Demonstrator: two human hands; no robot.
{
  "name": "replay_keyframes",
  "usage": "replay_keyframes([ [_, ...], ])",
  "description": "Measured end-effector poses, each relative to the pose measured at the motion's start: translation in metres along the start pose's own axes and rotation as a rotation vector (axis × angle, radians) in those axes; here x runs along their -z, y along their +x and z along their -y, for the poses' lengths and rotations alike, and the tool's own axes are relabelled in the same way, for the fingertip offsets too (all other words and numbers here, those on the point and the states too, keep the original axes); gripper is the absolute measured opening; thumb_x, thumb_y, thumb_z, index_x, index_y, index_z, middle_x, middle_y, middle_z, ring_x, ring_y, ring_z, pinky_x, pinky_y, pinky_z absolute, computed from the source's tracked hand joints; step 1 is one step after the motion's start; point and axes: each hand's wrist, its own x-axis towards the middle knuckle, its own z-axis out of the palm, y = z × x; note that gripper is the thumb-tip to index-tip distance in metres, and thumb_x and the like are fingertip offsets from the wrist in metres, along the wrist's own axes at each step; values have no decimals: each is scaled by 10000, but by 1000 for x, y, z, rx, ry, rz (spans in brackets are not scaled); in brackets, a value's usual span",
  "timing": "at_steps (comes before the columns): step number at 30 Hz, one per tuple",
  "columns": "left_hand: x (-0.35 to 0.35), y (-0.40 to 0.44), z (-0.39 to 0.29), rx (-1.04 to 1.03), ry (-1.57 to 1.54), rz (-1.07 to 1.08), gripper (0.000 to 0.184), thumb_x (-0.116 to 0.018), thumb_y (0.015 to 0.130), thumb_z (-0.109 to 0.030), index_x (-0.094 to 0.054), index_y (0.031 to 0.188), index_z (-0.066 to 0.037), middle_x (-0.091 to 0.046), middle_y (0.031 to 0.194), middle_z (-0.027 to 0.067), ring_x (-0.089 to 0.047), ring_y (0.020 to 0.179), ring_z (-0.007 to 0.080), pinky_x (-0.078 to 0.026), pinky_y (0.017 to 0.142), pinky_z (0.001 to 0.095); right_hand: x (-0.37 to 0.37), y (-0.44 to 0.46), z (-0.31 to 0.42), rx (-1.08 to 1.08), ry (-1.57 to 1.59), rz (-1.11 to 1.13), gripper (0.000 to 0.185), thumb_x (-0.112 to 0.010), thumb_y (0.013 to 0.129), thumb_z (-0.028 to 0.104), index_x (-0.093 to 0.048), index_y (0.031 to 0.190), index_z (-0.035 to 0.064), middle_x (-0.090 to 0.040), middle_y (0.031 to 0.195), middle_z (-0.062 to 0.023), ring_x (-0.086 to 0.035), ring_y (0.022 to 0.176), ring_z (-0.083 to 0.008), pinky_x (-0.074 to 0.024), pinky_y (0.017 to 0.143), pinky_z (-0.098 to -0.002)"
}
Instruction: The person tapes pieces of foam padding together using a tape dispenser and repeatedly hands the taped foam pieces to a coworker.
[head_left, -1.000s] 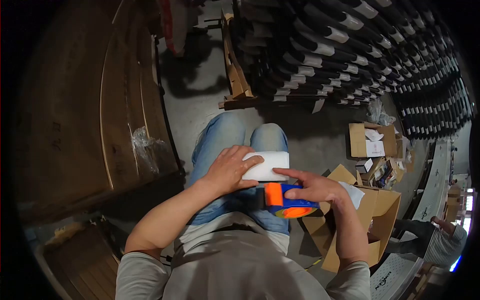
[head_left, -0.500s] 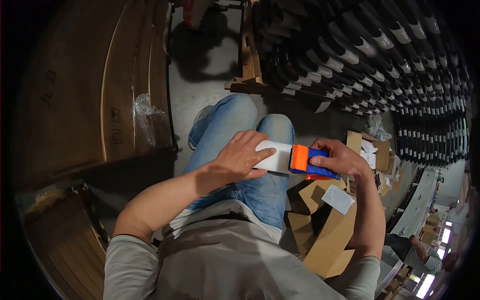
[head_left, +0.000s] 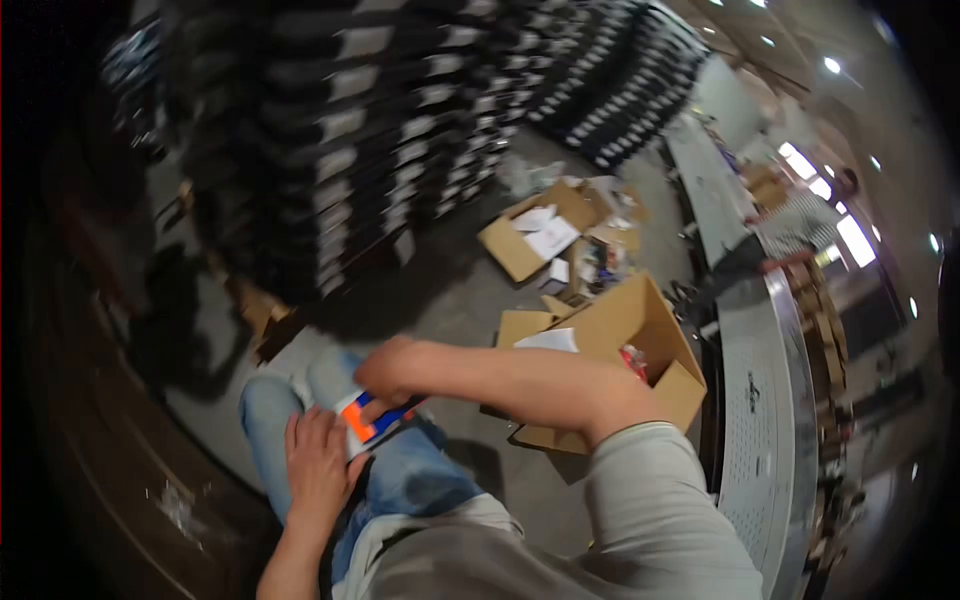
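Observation:
Over the jeans-clad lap, my right hand (head_left: 388, 372) grips a blue and orange tape dispenser (head_left: 357, 421). Its orange end lies over a small white box (head_left: 353, 446), mostly hidden by the hands and the dispenser. My left hand (head_left: 318, 450) is at the box's left side, its thumb along the near edge and its fingers on or beside it; motion blurs the grip somewhat. Whether tape runs between dispenser and box cannot be made out.
An open cardboard box (head_left: 640, 330) with something red inside stands on the floor to the right. Farther off is another carton (head_left: 530, 240) with papers. Tall stacks of dark parts with white wrapping (head_left: 400, 130) rise ahead. A person (head_left: 800, 225) in a striped shirt stands by a long conveyor (head_left: 750, 400).
My view has swung to the right, bringing the conveyor and cartons nearer the middle. The tape dispenser has moved left over the white box, closer to my left hand.

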Motion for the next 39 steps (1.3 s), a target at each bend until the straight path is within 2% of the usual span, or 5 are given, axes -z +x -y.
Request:
replay_keyframes([
  [7, -27, -6, 13, -153, -173, -121, 632, -839, 749, -137, -539, 1299, -48, -573, 1318, 181, -532, 1238, 449, -417, 1066, 549, -28, -4, -32, 12, 241, -67, 767, -710, 822, 716, -702, 1215, 58, -732, 1139, -184, -695, 1090, -368, -548, 900, -448],
  [12, -7, 7, -18, 18, -339, -71, 570, -826, 783, -223, -594, 1285, -84, -596, 1330, 148, -528, 1275, 434, -407, 1083, 558, -40, -16, -37, 24, 296, -152, 733, -699, 839, 698, -681, 1218, 70, -732, 1129, -181, -688, 1090, -386, -542, 908, -450],
  [19, -49, 10, 28, -309, 71, -155, 545, -833, 784, -268, -645, 1266, -94, -615, 1329, 125, -528, 1292, 421, -407, 1089, 555, -25, -28, -33, 51, 274, -127, 721, -679, 863, 681, -677, 1234, 64, -721, 1160, -209, -678, 1111, -399, -535, 928, -476],
  [26, -23, 2, 19, -169, -20, -32, 452, -733, 908, -354, -673, 1287, -114, -602, 1411, 33, -510, 1349, 315, -407, 1130, 491, -49, 2, -81, 234, 424, -124, 600, -744, 884, 589, -678, 1213, 91, -720, 1060, -150, -691, 993, -287, -538, 862, -395],
  [39, -32, -8, 28, -132, -36, -15, 470, -730, 913, -354, -672, 1323, -132, -596, 1409, 8, -489, 1376, 275, -386, 1154, 481, -43, -25, -107, 11, 428, -78, 586, -754, 886, 584, -686, 1146, 64, -716, 1012, -142, -689, 980, -283, -541, 870, -393],
])
